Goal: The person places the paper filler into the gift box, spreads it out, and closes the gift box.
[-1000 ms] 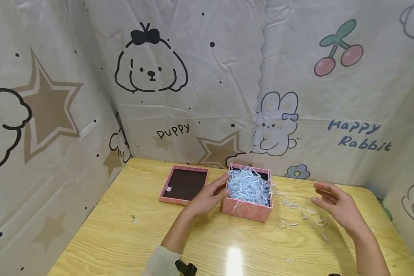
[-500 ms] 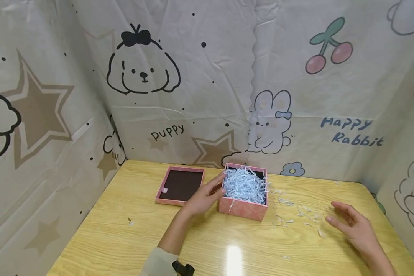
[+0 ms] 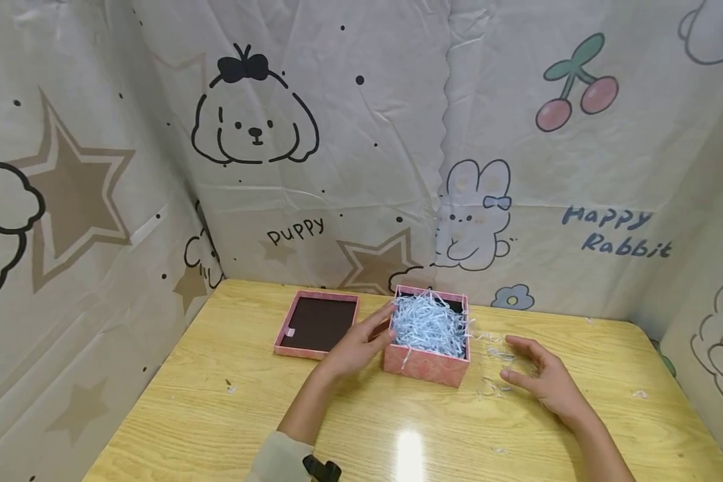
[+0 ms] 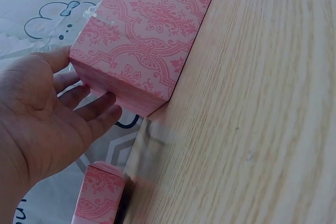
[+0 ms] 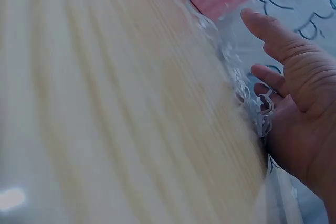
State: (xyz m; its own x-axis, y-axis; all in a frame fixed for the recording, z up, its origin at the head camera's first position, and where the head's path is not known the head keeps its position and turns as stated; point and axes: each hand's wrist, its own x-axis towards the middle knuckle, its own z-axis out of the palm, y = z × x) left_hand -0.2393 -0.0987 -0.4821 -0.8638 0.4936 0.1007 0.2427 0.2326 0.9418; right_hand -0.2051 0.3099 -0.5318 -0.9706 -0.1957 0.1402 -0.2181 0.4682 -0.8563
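The sleeve (image 3: 282,462) and both forearms run off the lower edge. The right hand (image 3: 545,380), fingers loosely bent and thumb apart, is beside loose shreds (image 3: 499,355) on the bench (image 3: 235,428); whether it touches any is hard to tell. The left hand (image 3: 352,351) rests relaxed fingers against the left side of the pink box (image 3: 429,366), not gripping it. Blue shreds (image 3: 428,326) fill the box, hiding its bottom. Left of it lies the lid (image 3: 322,323), dark inside up, its near right corner hidden by the left hand. Behind hangs printed cloth (image 3: 391,134), its outer drawings cut off.
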